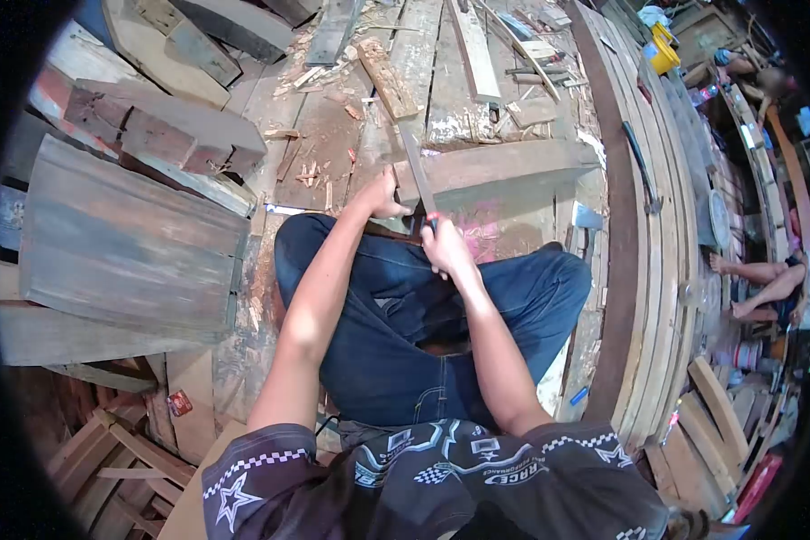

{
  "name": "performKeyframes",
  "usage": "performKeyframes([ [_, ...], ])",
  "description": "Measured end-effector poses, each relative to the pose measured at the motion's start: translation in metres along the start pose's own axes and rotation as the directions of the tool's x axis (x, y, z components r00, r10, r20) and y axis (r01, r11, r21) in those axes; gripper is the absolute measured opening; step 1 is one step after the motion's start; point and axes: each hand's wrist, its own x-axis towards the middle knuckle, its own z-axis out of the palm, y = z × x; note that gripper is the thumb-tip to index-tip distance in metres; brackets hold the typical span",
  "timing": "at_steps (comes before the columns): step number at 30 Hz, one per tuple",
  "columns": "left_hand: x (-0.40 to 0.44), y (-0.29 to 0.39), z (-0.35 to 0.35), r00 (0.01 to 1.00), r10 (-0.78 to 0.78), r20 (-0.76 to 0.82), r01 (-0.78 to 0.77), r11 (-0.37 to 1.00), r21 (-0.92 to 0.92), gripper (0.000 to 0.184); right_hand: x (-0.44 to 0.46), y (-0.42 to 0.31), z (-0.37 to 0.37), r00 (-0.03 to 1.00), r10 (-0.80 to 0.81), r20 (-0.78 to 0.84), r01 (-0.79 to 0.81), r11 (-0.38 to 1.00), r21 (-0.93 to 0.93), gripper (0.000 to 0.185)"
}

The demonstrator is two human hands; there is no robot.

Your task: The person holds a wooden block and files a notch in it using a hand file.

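A handsaw (414, 166) with a long narrow blade and a red-and-black handle lies in my right hand (448, 248), whose fingers are closed around the handle. The blade points away from me and crosses the left end of a thick curved wooden piece (513, 171). That piece lies sideways in front of my crossed legs. At its left end, close beside the blade, my left hand (383, 196) grips the wood, thumb toward me; some of its fingers are hidden.
Large curved boards (135, 243) are stacked on my left. Long planks (657, 270) run along my right, with a hammer-like tool (641, 166) on them. Offcuts, including a rough wood block (387, 79), and shavings litter the plank floor. Another person's legs (765, 283) show at far right.
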Motion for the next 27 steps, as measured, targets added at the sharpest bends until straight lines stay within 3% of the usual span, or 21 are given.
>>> performKeyframes([
  [1, -0.007, 0.017, -0.009, 0.996, -0.093, 0.011, 0.092, 0.994, 0.053, 0.127, 0.008, -0.005, 0.0, 1.0, -0.004, -0.015, 0.004, 1.0, 0.001, 0.033],
  [4, -0.005, 0.019, -0.013, 0.987, -0.137, 0.08, 0.138, 0.99, -0.007, 0.127, 0.003, -0.001, -0.005, 0.999, -0.011, 0.03, 0.01, 1.0, 0.017, 0.033],
  [5, 0.001, 0.002, -0.003, 0.999, -0.031, 0.042, 0.031, 0.999, 0.014, 0.123, -0.006, 0.005, -0.006, 0.998, -0.012, 0.06, 0.01, 1.0, 0.023, 0.033],
  [6, 0.008, -0.018, 0.009, 0.997, 0.074, 0.003, -0.074, 0.996, 0.042, 0.119, -0.022, 0.011, -0.005, 1.0, -0.002, -0.015, 0.002, 1.0, 0.018, 0.033],
  [8, 0.008, -0.021, 0.013, 0.994, 0.111, -0.009, -0.11, 0.993, 0.041, 0.114, -0.027, 0.045, 0.005, 0.983, -0.156, -0.101, 0.155, 0.988, -0.016, 0.033],
  [11, -0.01, 0.029, -0.022, 0.997, -0.032, 0.063, 0.036, 0.997, -0.075, 0.114, -0.019, 0.041, 0.004, 0.986, -0.137, -0.096, 0.138, 0.99, -0.001, 0.032],
  [13, -0.007, 0.022, -0.017, 0.997, -0.033, 0.066, 0.033, 0.999, 0.004, 0.118, -0.005, 0.02, 0.001, 0.992, -0.099, -0.073, 0.098, 0.995, -0.021, 0.03],
  [14, -0.005, 0.019, -0.014, 0.998, -0.031, 0.062, 0.028, 0.999, 0.045, 0.121, 0.003, 0.005, -0.006, 1.0, 0.001, 0.023, -0.001, 1.0, 0.014, 0.03],
  [19, -0.011, 0.034, -0.022, 0.974, -0.206, 0.098, 0.211, 0.976, -0.045, 0.117, 0.014, 0.001, -0.007, 0.998, -0.054, 0.028, 0.054, 0.998, 0.016, 0.026],
  [21, -0.008, 0.021, -0.013, 0.996, -0.052, 0.067, 0.051, 0.999, 0.02, 0.113, -0.018, 0.005, -0.01, 0.998, -0.066, -0.012, 0.067, 0.998, 0.015, 0.025],
  [23, 0.004, -0.007, 0.004, 0.997, 0.071, 0.023, -0.072, 0.997, 0.021, 0.112, -0.028, 0.042, 0.007, 0.972, -0.203, -0.118, 0.192, 0.976, -0.103, 0.03],
  [25, 0.016, -0.031, 0.017, 0.987, 0.162, -0.02, -0.161, 0.985, 0.064, 0.117, -0.036, 0.034, 0.002, 0.995, -0.068, -0.073, 0.065, 0.997, -0.049, 0.032],
  [26, 0.015, -0.032, 0.023, 0.978, 0.21, -0.017, -0.206, 0.969, 0.136, 0.121, -0.034, 0.032, 0.007, 0.994, -0.067, -0.083, 0.064, 0.997, -0.034, 0.032],
  [27, 0.0, 0.004, -0.005, 0.935, 0.335, -0.115, -0.328, 0.941, 0.077, 0.12, -0.026, 0.034, 0.01, 0.987, -0.117, -0.109, 0.113, 0.993, -0.047, 0.03],
])
